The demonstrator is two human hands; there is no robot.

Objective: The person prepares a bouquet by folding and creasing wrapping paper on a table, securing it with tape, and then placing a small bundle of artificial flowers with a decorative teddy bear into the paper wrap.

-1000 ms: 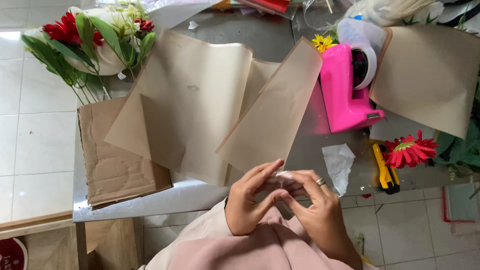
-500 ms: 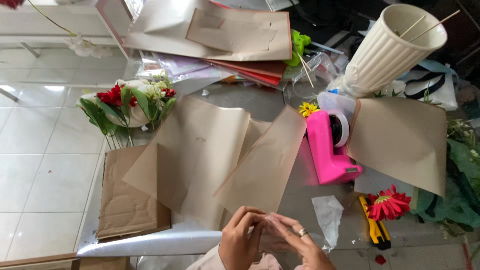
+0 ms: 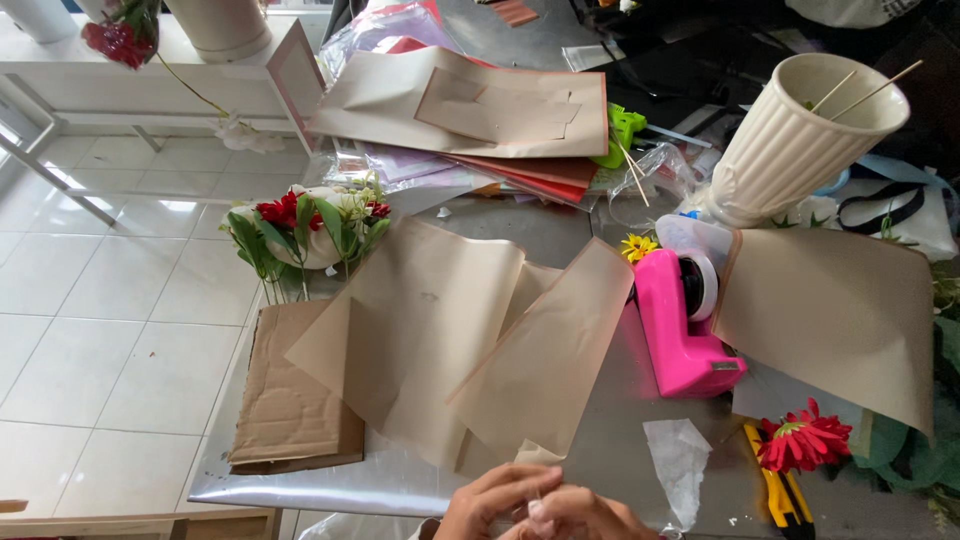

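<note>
My left hand [image 3: 488,505] and my right hand [image 3: 590,518] meet at the bottom edge of the view, fingertips pinched together on a small clear strip [image 3: 536,499]; what it is I cannot tell. Only the fingers and part of each hand show. Just beyond them lie overlapping sheets of thin brown paper [image 3: 440,330] on the silver table [image 3: 330,485]. A pink tape dispenser [image 3: 682,330] stands to the right of the sheets.
A cardboard piece [image 3: 285,395] lies at the left, a flower bunch [image 3: 300,235] behind it. A white ribbed vase [image 3: 790,140], another brown sheet [image 3: 840,315], a red flower [image 3: 805,440], a yellow knife [image 3: 780,490] and a white scrap [image 3: 678,462] are at the right. Stacked papers [image 3: 470,110] lie behind.
The view has tilted up toward the far side of the table, so my hands have slid down to the bottom edge. They stay pinched together.
</note>
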